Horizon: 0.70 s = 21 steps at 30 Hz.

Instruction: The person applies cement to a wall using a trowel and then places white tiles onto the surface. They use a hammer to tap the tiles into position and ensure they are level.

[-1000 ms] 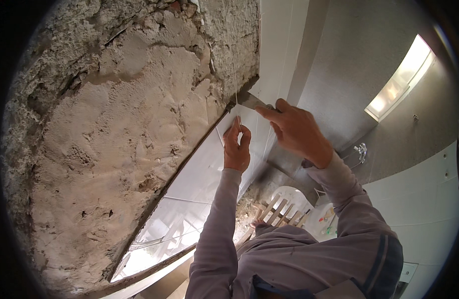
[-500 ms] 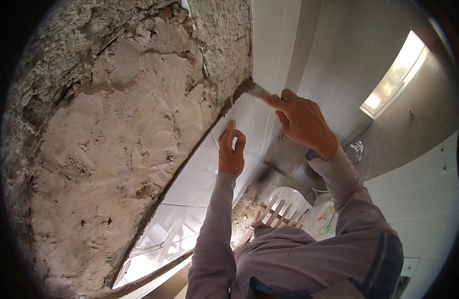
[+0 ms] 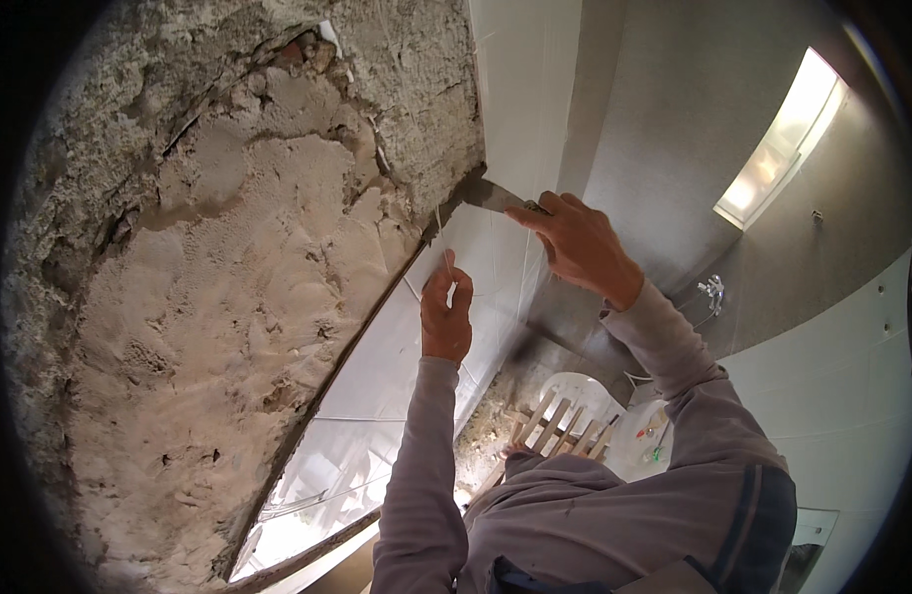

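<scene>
- Left hand (image 3: 446, 315): thumb and finger pinched on a thin white string (image 3: 439, 223), which runs up from the fingertips
- Right hand (image 3: 587, 247)'s curled tight round a flat metal blade (image 3: 494, 196) poking out to its left
- White tiles (image 3: 362, 391) behind and below the left hand
- Rough mortar wall (image 3: 218, 297) left of both

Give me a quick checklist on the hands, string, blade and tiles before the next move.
1. White string at the fingertips of the left hand: ok.
2. Flat-bladed tool gripped in the right hand: ok.
3. Hands apart from each other: ok.
4. Tool pressed firmly against the edge of the white tiles: cannot tell.
5. String tension: cannot tell.
6. Bare wall beside the tiles even: not ok, lumpy and pitted.
</scene>
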Each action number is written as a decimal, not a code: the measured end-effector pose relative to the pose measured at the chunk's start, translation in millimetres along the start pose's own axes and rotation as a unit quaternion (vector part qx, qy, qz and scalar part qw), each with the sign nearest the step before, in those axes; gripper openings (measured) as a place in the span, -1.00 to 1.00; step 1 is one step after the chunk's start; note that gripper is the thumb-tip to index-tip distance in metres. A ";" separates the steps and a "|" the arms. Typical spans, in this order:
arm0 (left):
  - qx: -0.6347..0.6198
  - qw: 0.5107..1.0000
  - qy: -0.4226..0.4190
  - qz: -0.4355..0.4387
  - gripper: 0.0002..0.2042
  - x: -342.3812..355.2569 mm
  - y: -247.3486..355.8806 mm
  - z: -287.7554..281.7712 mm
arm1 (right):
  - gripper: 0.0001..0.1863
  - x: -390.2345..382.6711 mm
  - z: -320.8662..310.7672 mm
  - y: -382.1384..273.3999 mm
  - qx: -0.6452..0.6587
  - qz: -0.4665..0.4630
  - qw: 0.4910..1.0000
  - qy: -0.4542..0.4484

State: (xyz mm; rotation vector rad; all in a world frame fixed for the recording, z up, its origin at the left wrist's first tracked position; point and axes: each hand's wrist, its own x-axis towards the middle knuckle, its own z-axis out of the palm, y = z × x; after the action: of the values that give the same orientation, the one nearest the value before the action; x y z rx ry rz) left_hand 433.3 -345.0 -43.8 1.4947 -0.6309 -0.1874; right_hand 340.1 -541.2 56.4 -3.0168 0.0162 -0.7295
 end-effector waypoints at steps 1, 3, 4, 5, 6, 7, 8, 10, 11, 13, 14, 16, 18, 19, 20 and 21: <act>-0.017 1.000 0.005 -0.007 -0.86 1.1 0.1 1.2 | -0.50 -1.4 -3.8 6.9 0.030 -0.010 0.999 0.031; -0.013 1.000 0.001 -0.005 -0.86 2.9 0.9 3.8 | -0.53 -5.3 -8.7 20.6 0.092 -0.033 0.991 0.090; -0.011 1.000 0.000 -0.006 -0.87 3.2 1.5 4.4 | -0.55 -4.9 -8.4 26.2 0.201 0.026 0.978 0.052; -0.009 1.000 0.004 -0.007 -0.86 3.6 2.1 4.2 | -0.58 -3.4 -6.3 31.3 0.307 0.084 0.948 0.012; -0.007 1.000 0.005 -0.008 -0.86 3.3 3.2 4.7 | -0.59 -3.9 -3.1 34.5 0.408 0.142 0.901 -0.028; -0.004 1.000 0.007 -0.009 -0.86 2.7 3.9 4.4 | -0.61 -2.9 5.9 33.8 0.464 0.147 0.873 -0.025; -0.008 1.000 0.011 -0.015 -0.86 1.5 4.4 3.6 | -0.62 0.1 20.9 30.8 0.519 0.151 0.841 -0.022; -0.019 0.999 0.012 -0.024 -0.85 3.0 5.8 6.6 | -0.63 4.0 47.6 32.7 0.607 0.150 0.780 0.003; -0.017 1.000 0.009 -0.015 -0.85 4.1 4.9 8.2 | -0.64 6.0 61.8 35.0 0.644 0.143 0.752 0.022; -0.007 1.000 0.012 -0.003 -0.85 1.3 4.6 5.4 | -0.65 10.0 91.8 36.2 0.671 0.128 0.729 0.041; -0.004 1.000 0.009 -0.001 -0.85 0.7 5.8 5.2 | -0.66 11.3 105.1 38.7 0.658 0.122 0.741 0.046; -0.001 1.000 0.003 -0.001 -0.86 0.2 11.9 6.8 | -0.69 11.4 117.1 38.6 0.608 0.123 0.782 0.059; 0.022 1.000 -0.002 0.012 -0.87 -0.7 11.5 6.0 | -0.74 11.6 121.1 34.8 0.529 0.133 0.834 0.078; 0.034 0.999 -0.004 0.017 -0.87 -1.5 10.4 5.0 | -0.77 12.4 118.5 32.9 0.488 0.098 0.861 0.100; 0.030 1.000 0.002 0.010 -0.87 -1.2 8.8 4.8 | -0.79 12.9 114.3 33.9 0.445 0.063 0.885 0.123; 0.023 1.000 0.008 0.005 -0.87 0.9 8.1 5.5 | -0.82 15.1 103.9 34.2 0.397 0.025 0.906 0.145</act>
State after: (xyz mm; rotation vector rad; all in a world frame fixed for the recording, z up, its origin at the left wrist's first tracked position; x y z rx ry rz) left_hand 429.2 -349.5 -36.1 1.5362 -0.6333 -0.1543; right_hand 401.0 -572.1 -30.3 -2.1141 -0.1548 -0.8957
